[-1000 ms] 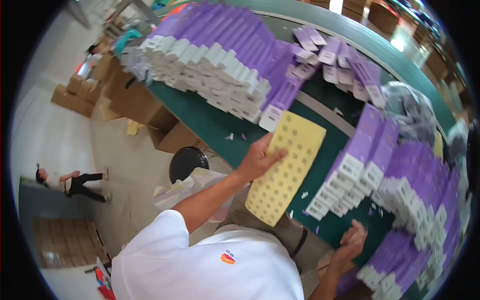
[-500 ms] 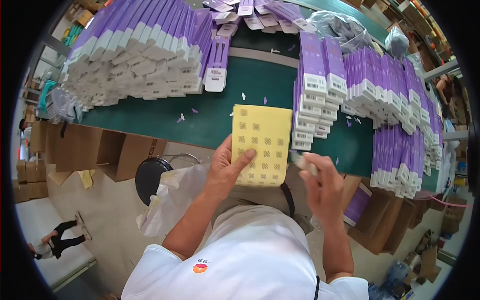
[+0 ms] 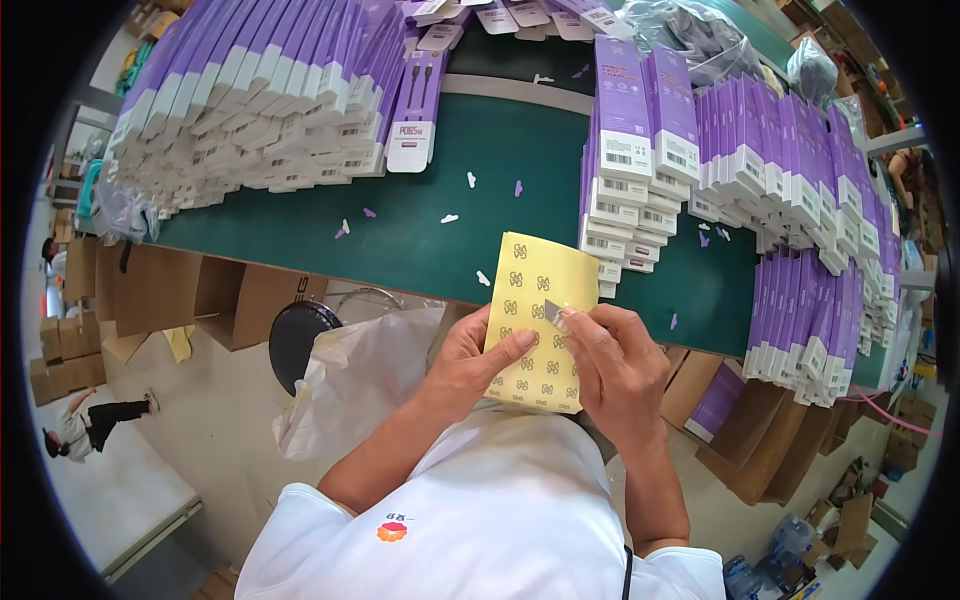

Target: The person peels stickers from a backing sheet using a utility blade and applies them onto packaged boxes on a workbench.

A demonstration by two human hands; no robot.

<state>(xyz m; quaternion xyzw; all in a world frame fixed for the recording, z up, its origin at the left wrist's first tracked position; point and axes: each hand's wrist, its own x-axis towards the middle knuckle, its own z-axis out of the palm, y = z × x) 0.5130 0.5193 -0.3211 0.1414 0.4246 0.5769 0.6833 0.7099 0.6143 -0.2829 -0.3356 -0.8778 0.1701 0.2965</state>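
My left hand (image 3: 470, 352) grips a yellow sticker sheet (image 3: 525, 372) by its left edge, thumb across the front. Rows of small dark printed logos cover the sheet, with a gap at the upper right. My right hand (image 3: 625, 372) is closed around a small knife blade (image 3: 553, 312); its grey metal tip lies against the sheet near a logo. Fingers hide the rest of the blade. Just beyond the sheet stands a stack of purple-and-white boxes (image 3: 625, 150) with barcodes on their ends.
A large pile of similar boxes (image 3: 250, 110) fills the table's left side, and more rows (image 3: 800, 320) stand at the right. Small paper scraps (image 3: 450, 218) dot the green table (image 3: 400, 235). A black stool (image 3: 303, 345) and open cartons (image 3: 245, 300) are below; another person (image 3: 95, 420) is at far left.
My right hand has moved left and up, bringing the blade onto the sheet. The sheet has shifted slightly right and nearer to me, and more white scraps now show on the table.
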